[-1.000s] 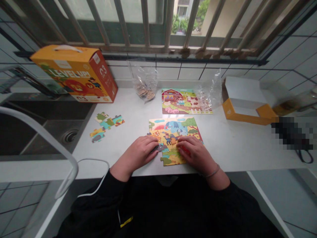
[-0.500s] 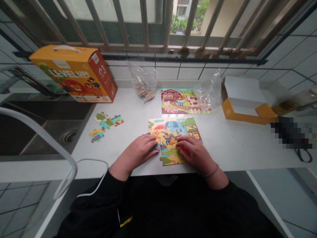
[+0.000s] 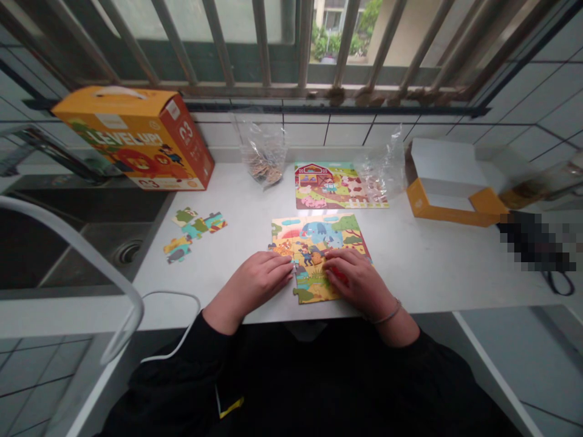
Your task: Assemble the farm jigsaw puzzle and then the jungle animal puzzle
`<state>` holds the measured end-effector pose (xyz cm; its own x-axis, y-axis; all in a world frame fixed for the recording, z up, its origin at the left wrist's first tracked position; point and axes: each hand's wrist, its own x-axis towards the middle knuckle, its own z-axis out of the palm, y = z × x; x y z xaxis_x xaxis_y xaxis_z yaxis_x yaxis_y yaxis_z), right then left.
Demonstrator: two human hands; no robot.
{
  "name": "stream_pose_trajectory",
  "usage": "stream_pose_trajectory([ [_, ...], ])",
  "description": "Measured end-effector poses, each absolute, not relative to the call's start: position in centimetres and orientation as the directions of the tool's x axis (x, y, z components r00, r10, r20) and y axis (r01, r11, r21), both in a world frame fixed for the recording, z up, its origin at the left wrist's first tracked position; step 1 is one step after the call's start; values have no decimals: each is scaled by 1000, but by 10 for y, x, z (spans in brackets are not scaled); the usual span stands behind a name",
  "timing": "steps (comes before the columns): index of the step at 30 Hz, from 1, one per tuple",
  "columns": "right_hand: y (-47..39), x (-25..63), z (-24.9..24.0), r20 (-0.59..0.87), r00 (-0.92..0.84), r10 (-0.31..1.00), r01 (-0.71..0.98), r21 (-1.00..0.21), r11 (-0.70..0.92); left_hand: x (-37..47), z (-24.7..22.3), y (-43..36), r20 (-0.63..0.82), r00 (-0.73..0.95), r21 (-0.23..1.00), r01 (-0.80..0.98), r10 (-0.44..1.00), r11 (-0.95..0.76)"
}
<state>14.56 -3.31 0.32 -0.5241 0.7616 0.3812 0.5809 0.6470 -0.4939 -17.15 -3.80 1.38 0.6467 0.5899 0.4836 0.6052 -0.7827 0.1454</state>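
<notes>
A partly assembled jigsaw puzzle (image 3: pixel 321 233) with an elephant, trees and a small figure lies on the white counter. My left hand (image 3: pixel 262 276) is at its left edge, fingers and thumb closed on a puzzle piece (image 3: pixel 294 267) mostly covered by them. Resting on the right part of the puzzle is my right hand (image 3: pixel 355 276), its fingers curled and pressed against the puzzle and hiding some of the picture. The lower left corner of the puzzle is notched. Off to the left lie several loose puzzle pieces (image 3: pixel 195 227), some overlapping or joined.
Behind the puzzle lie a farm picture puzzle (image 3: pixel 328 188), a clear bag of pieces (image 3: pixel 265 161) and a crumpled clear bag (image 3: pixel 387 170). An orange box (image 3: pixel 136 142) stands beside the sink (image 3: pixel 91 243). An open box (image 3: pixel 455 197) sits right; a white cable (image 3: pixel 173 294) crosses the left front.
My left fingers have shifted slightly and now cover more of the grey piece. My right hand stays put. The view has moved a little.
</notes>
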Motion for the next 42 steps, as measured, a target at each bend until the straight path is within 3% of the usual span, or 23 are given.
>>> stream_pose_trajectory([
  [15, -33, 145, 3, 387, -521, 761, 590, -480, 649, -173, 9, -35, 410, 657, 230, 597, 633, -769],
  [25, -33, 147, 4, 381, -536, 754, 572, -493, 656, -180, 8, -33, 386, 636, 385, 547, 668, -744],
  [42, -32, 148, 3, 372, -529, 763, 580, -499, 644, -188, 14, -38, 339, 544, 368, 674, 768, -640],
])
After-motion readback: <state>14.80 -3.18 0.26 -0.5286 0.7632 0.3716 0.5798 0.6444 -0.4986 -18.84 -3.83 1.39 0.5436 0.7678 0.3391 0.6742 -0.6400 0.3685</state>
